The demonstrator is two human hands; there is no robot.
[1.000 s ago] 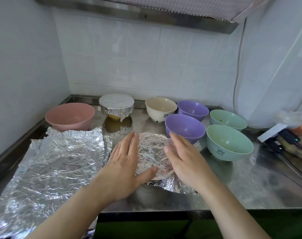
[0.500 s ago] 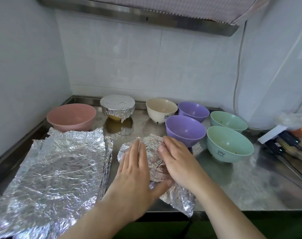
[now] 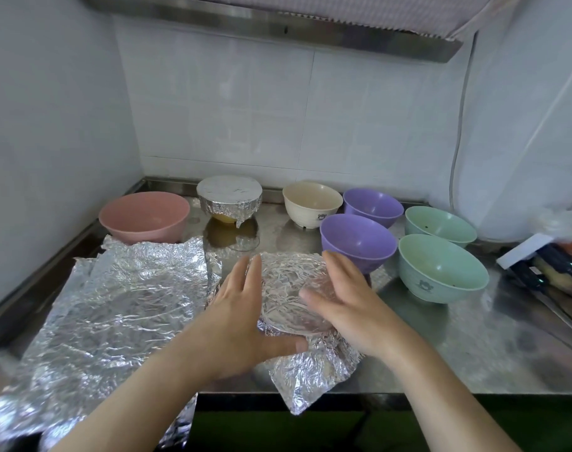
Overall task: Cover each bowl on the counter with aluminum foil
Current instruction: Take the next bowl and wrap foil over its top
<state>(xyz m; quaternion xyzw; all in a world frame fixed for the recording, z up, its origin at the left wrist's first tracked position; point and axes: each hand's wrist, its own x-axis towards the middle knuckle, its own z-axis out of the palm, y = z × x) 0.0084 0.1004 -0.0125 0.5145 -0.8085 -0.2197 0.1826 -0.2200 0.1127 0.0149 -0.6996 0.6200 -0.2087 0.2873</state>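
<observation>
A bowl under a crinkled foil sheet (image 3: 287, 288) stands at the counter's front edge; the bowl itself is hidden. My left hand (image 3: 242, 318) presses the foil against its left side, fingers straight, thumb along the front. My right hand (image 3: 346, 298) presses the right side and top with straight fingers. A loose foil corner hangs over the counter edge. At the back stands a foil-covered bowl (image 3: 229, 199). Uncovered are a pink bowl (image 3: 144, 216), a cream bowl (image 3: 310, 202), two purple bowls (image 3: 358, 239) (image 3: 372, 207) and two green bowls (image 3: 441, 267) (image 3: 439, 223).
A stack of loose foil sheets (image 3: 114, 308) lies at the left on the steel counter (image 3: 473, 347). Dark gadgets and a white box (image 3: 539, 262) sit at the far right. A cable (image 3: 454, 158) runs down the wall. Tiled walls close the back and left.
Both hands slid around the foil-topped bowl, from its near side toward its flanks. The foil's top now shows between them, and a front corner hangs lower over the edge.
</observation>
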